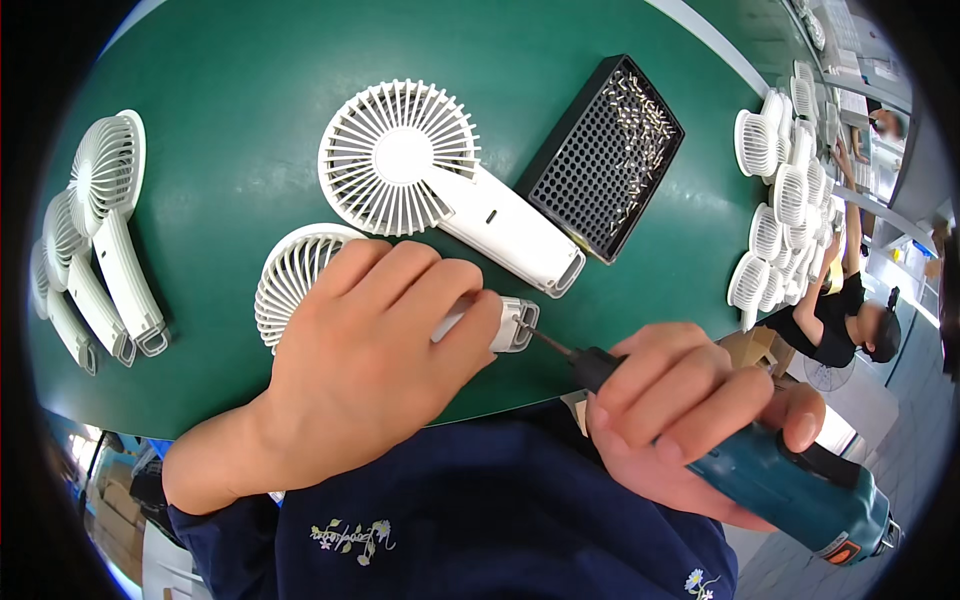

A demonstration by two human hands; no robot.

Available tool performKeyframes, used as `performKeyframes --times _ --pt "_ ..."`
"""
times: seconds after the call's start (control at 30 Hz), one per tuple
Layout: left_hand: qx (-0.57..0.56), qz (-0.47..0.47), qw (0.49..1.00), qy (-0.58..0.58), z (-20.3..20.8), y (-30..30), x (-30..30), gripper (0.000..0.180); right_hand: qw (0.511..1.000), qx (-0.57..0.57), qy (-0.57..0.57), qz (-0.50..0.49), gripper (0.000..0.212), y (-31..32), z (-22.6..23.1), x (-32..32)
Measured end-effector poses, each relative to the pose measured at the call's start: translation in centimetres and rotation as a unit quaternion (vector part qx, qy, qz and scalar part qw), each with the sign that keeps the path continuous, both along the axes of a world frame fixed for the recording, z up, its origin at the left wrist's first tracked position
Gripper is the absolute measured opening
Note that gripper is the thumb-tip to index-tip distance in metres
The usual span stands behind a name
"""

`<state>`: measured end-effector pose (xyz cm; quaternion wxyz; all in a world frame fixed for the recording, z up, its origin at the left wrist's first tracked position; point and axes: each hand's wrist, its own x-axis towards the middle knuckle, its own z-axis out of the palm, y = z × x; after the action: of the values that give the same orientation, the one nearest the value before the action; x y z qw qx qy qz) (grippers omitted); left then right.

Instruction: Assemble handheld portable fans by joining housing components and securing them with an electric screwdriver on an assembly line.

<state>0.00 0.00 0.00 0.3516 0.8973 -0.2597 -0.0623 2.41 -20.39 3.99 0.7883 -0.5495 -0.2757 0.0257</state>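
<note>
While the person in a dark blue shirt point(480, 520) leans at the near edge, both hands are occupied. The right hand point(690, 400) is wrapped firmly around a teal and black electric screwdriver point(790, 485), which is slanted, with its rear end toward the lower right. Its thin metal bit point(548, 340) points to the left and reaches the end of a white fan's handle; whether the tip sits in a screw is too small to tell. This handheld fan point(290, 280) lies on the green worktop point(230, 130), and the left hand point(375, 345) covers its middle, with the fingers bent over the handle to hold it down. Only part of the round grille, on the left, and the handle end with its small loop, on the right, can be seen.

Just beyond the left hand lies a second white fan point(405, 155), whose handle is directed toward the near right. Just beside this handle is a black tray point(570, 185) full of small round holes. Many small screws point(640, 120) are spread over its right and far part, while the left part shows bare holes.

Well apart at the left, three white fans point(122, 275) are laid in a slanting row, overlapping one another. At the far right, many more white fans point(790, 195) are crowded together, and behind them a co-worker in black point(835, 325) stretches the arms forward.
</note>
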Motion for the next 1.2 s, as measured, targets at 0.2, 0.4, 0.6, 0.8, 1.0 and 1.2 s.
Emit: performKeyframes --times 0.2,0.4,0.6,0.8,1.0,1.2 --pt "-0.079 0.05 0.993 -0.067 -0.4 -0.7 0.0 0.038 0.994 0.07 -0.016 -0.08 0.061 1.2 -0.1 0.3" --pt "-0.154 0.018 0.987 -0.05 -0.9 -0.7 0.4 0.024 0.987 0.146 -0.015 -0.063 0.058 1.7 -0.2 0.5" --pt "-0.134 0.027 0.989 -0.048 -0.9 -0.4 0.3 0.023 0.987 0.109 -0.04 -0.108 0.059 1.4 -0.1 0.4" --pt "-0.136 0.035 0.988 -0.064 -1.1 -0.7 0.2 0.023 0.999 0.038 -0.024 -0.03 0.066 0.7 -0.5 0.7" --pt "-0.133 0.041 0.988 -0.065 -1.1 -0.7 0.2 0.023 0.997 0.053 0.032 -0.056 0.069 1.3 -1.2 0.5" --pt "-0.133 0.046 0.988 -0.07 -1.3 -0.7 0.0 0.023 0.996 0.054 0.028 -0.06 0.069 1.2 -1.4 0.3"
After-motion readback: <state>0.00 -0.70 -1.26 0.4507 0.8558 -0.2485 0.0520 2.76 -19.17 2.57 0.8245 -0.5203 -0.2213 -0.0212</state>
